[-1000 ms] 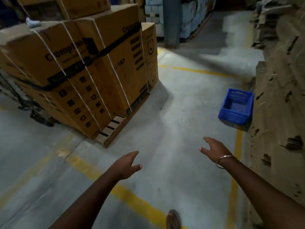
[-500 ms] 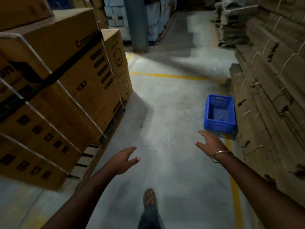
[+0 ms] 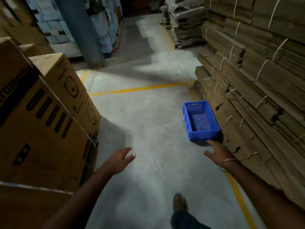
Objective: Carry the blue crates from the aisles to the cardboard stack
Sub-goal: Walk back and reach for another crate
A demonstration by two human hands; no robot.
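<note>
An empty blue crate (image 3: 200, 120) sits on the concrete floor against the foot of a tall stack of flattened cardboard (image 3: 257, 90) on the right. My right hand (image 3: 217, 151), wearing a metal bangle, is stretched forward with fingers spread, its fingertips just short of the crate's near end. My left hand (image 3: 119, 160) is held out over the bare floor, fingers apart, holding nothing, well to the left of the crate.
Strapped brown cartons (image 3: 42, 123) on a pallet wall off the left side. A grey pillar (image 3: 82, 30) stands beyond them. Yellow floor lines (image 3: 140, 88) cross the aisle and run along the cardboard. My shoe (image 3: 180, 204) is on the floor below.
I have walked forward along the aisle. The crate is nearer and larger, and my right hand has come close to its near end. Both hands stay empty.
</note>
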